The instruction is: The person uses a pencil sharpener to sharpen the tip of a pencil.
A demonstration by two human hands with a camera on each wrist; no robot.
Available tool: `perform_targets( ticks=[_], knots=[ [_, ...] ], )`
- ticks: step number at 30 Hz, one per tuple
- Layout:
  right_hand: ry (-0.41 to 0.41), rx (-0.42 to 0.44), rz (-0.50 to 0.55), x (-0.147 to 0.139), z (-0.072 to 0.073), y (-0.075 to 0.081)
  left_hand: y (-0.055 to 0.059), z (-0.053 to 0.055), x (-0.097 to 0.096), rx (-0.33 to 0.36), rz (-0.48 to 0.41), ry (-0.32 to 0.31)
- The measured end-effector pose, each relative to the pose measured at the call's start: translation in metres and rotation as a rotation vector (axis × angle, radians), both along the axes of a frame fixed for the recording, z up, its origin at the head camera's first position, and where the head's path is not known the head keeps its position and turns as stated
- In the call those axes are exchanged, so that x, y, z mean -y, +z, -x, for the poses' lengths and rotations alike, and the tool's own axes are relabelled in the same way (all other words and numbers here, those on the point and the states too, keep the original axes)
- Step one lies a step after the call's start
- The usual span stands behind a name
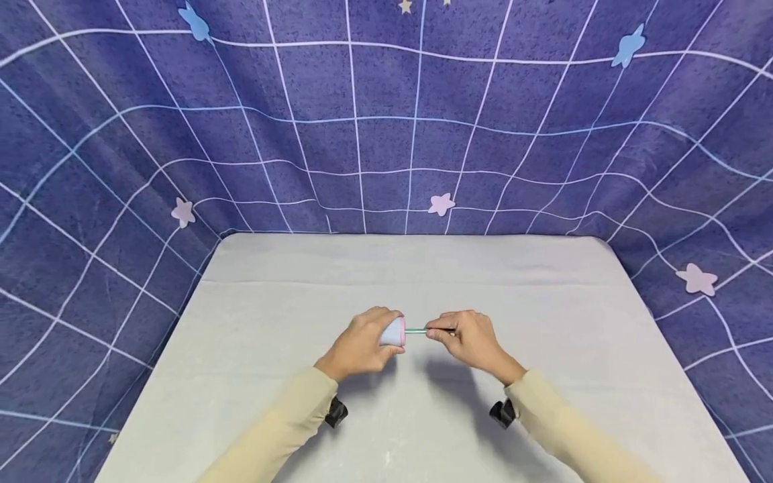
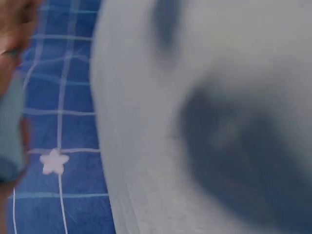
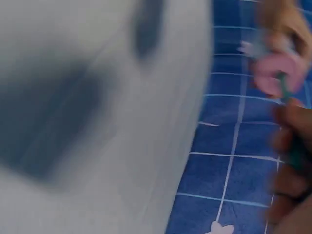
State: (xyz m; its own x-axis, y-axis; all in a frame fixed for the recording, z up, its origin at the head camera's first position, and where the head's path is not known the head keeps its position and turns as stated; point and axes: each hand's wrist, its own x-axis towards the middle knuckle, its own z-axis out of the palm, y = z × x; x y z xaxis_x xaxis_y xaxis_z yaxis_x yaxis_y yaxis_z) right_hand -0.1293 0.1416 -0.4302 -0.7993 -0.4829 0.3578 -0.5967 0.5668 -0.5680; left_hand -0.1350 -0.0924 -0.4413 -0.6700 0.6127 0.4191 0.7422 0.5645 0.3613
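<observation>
A light-blue pencil sharpener point(image 1: 393, 333) with a pink end face is gripped by my left hand point(image 1: 364, 342), thumb below and fingers over the top. Its pink end points right, toward my right hand point(image 1: 473, 339). That hand pinches a thin green pencil point(image 1: 415, 331) between thumb and fingers. In the right wrist view the pencil point(image 3: 284, 87) enters the round hole in the sharpener's pink face point(image 3: 265, 73). The left wrist view catches just part of the blue body point(image 2: 10, 131) at its left edge. Both hands are above the table, their shadows falling below them.
A white cloth covers the table point(image 1: 302, 288). Behind it and at both sides hangs a blue-purple curtain point(image 1: 386, 147) with grid lines and stars. Black wrist cameras point(image 1: 336, 412) are strapped under the sleeves.
</observation>
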Motion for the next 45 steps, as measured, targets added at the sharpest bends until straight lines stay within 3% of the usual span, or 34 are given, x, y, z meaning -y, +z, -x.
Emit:
perform_targets(
  ticks=[3, 5, 7, 11, 15, 17, 18, 20, 24, 27, 29, 31, 33, 35, 37, 39, 42, 45],
  knots=[
    [0.026, 0.434, 0.114, -0.004, 0.003, 0.006, -0.009, -0.002, -0.003, -0.254, 0.038, -0.032],
    [0.059, 0.587, 0.168, -0.007, 0.007, 0.008, -0.011, -0.001, -0.004, -0.365, 0.071, -0.038],
    [0.082, 0.635, 0.185, -0.010, 0.009, 0.007, -0.009, 0.000, -0.005, -0.426, 0.115, -0.036],
    [0.066, 0.590, 0.176, -0.015, 0.011, 0.007, -0.002, 0.004, -0.006, -0.493, 0.199, -0.034],
    [0.035, 0.558, 0.169, -0.015, 0.010, 0.009, 0.003, 0.005, -0.006, -0.546, 0.215, -0.034],
    [0.001, 0.471, 0.132, -0.013, 0.009, 0.009, 0.003, 0.005, -0.006, -0.547, 0.203, -0.032],
    [-0.011, 0.387, 0.099, -0.013, 0.008, 0.008, 0.003, 0.005, -0.006, -0.533, 0.195, -0.027],
    [-0.023, 0.135, 0.006, -0.010, 0.005, 0.005, 0.004, 0.004, -0.005, -0.469, 0.175, -0.009],
    [-0.071, -0.500, -0.158, -0.006, 0.002, -0.004, 0.014, 0.002, -0.002, -0.180, 0.102, 0.031],
    [-0.090, -0.829, -0.158, -0.004, 0.004, -0.009, 0.030, 0.003, -0.001, 0.096, 0.061, 0.036],
    [-0.090, -0.964, -0.126, -0.002, 0.006, -0.010, 0.041, 0.005, 0.001, 0.261, 0.053, 0.026],
    [-0.087, -1.081, -0.095, 0.000, 0.008, -0.011, 0.048, 0.006, 0.004, 0.382, 0.046, 0.009],
    [-0.088, -1.153, -0.076, 0.001, 0.010, -0.010, 0.051, 0.008, 0.005, 0.461, 0.025, -0.016],
    [-0.092, -1.169, -0.084, 0.002, 0.009, -0.010, 0.049, 0.008, 0.005, 0.485, 0.004, -0.035],
    [-0.077, -1.078, -0.105, 0.003, 0.006, -0.008, 0.046, 0.006, 0.004, 0.466, -0.014, -0.041],
    [-0.041, -0.865, -0.134, 0.004, 0.000, -0.004, 0.040, 0.003, 0.004, 0.384, -0.004, -0.036],
    [-0.005, -0.332, -0.117, 0.003, -0.006, 0.006, 0.030, -0.001, 0.002, 0.160, 0.034, -0.042],
    [0.011, 0.204, -0.006, 0.000, -0.005, 0.018, 0.020, -0.003, 0.000, -0.116, 0.084, -0.077]
  ],
)
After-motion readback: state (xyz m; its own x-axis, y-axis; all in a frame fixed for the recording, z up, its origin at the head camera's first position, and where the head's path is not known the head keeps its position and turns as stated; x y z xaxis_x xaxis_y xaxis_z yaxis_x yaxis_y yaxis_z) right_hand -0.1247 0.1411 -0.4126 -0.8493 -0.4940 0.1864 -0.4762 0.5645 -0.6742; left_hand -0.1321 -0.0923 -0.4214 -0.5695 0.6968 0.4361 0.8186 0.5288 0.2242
